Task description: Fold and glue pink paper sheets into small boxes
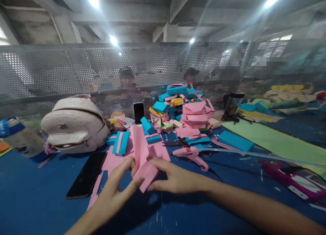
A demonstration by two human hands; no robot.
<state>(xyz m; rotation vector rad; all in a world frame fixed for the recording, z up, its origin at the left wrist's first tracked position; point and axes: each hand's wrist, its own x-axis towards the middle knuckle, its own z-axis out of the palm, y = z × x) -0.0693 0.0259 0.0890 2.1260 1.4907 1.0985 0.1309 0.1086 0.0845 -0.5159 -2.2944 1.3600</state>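
Observation:
A folded piece of pink paper [141, 153] is held above the blue table between my two hands, one flap standing up and the lower part tilted toward me. My left hand [119, 182] pinches its left edge with thumb and fingers. On the right edge, my right hand [169, 175] grips the paper, some of its fingers hidden behind the sheet. Just beyond lie pink sheets [163, 151] and a small blue paper box with a pink strip [121, 143]. A pink glue gun [191, 155] rests to the right of my right hand, with scissors [174, 144] behind it.
Left are a black phone [86, 175], a white backpack [76, 124] and a bottle [24, 139]. A pile of paper bags and boxes [195, 114] stands at the back. Right are a green sheet [275, 138] and a purple device [292, 179]. People sit beyond the perforated screen [152, 61].

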